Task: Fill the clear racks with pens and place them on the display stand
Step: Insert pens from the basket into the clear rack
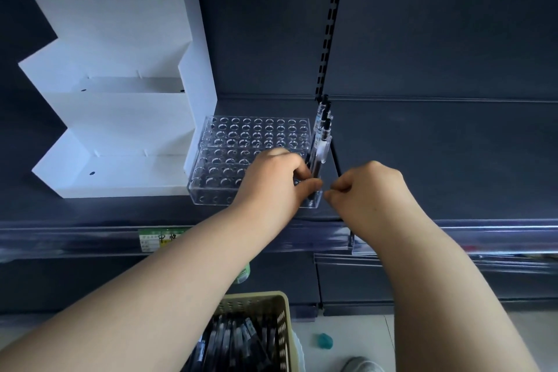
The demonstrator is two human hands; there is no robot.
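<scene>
L hand [276, 180] pinching pen [318, 157] at clear rack [229, 142] R end; R hand [370, 187] curled, just beside.

Dim overall; the dark blue-grey metal shelving [437, 39] swallows most light; the white stepped cardboard display stand [120, 112] at far left is brightest, with soft shadows under its steps; small glints ring the holes of the clear plastic rack [241, 133]; the transparent price rail [90, 238] along the near shelf edge is smeared with blur and pale glare; the wide lens bows that edge and tilts the black slotted upright [330, 24].
</scene>
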